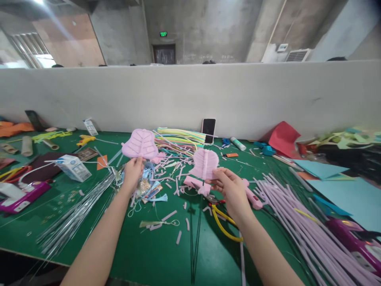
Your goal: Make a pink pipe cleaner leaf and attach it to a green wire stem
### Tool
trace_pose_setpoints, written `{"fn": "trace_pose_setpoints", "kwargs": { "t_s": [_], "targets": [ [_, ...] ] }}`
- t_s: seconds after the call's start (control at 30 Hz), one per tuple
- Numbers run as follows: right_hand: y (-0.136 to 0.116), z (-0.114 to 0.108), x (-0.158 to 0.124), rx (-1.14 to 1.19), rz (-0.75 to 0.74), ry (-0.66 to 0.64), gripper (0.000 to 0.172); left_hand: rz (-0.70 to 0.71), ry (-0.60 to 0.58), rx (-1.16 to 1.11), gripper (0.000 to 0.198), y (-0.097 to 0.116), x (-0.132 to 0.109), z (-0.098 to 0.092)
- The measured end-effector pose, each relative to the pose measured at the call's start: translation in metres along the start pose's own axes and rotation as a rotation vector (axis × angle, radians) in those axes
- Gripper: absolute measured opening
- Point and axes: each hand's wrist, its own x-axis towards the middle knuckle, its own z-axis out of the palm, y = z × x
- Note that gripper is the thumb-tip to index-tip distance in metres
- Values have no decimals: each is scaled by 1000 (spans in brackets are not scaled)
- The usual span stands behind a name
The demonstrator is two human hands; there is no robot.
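My left hand [134, 171] is closed on the lower end of a broad pink leaf [140, 143] with a smooth raised rim and ribs. My right hand [231, 188] pinches a smaller pink leaf [205, 163] by its lower right edge. This one has a ridged surface and a thick middle rib. Several thin dark wires run down below it toward the table's front edge. Beneath my right hand lie pliers [224, 218] with yellow handles. Cut pink pieces [178, 186] are scattered between my hands, and blue tassels [160, 198] lie beside my left hand.
Metal wires [80, 214] lie in a bundle at left, near a milk carton [73, 167] and a purple power strip [25, 196]. Long lilac pipe cleaners [306, 226] spread at right. A phone [208, 130] leans on the white partition [184, 95]. Coloured paper [348, 194] lies far right.
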Motion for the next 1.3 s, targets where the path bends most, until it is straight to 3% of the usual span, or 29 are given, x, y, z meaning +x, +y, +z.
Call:
{"fn": "trace_pose_setpoints", "kwargs": {
  "t_s": [0.17, 0.4, 0.6, 0.7, 0.87, 1.1, 1.2, 1.3],
  "targets": [
    [3, 0, 1, -32, 26, -20, 31, -46, -46, -123, 30, -1, 1, 2],
    [7, 1, 2, -52, 37, -39, 32, -165, -59, -302, 37, 3, 14, -14],
    [5, 1, 1, -55, 40, -51, 34, -84, -112, -490, 13, 21, 11, -15],
    [5, 1, 1, -54, 40, -53, 34, -40, -135, -561, 18, 32, 4, -12],
    [7, 1, 0, -54, 46, -53, 34, 24, -169, -570, 19, 65, -4, -22],
    [9, 3, 1, -67, 81, -51, 33, 169, -103, -448, 12, 128, -8, -75],
    [10, 5, 0, -65, 97, -54, 34, 146, -107, -343, 10, 122, 5, -77],
    [11, 7, -2, -56, 103, -57, 33, 44, -120, -227, 7, 89, 30, -57]
  ]
}}
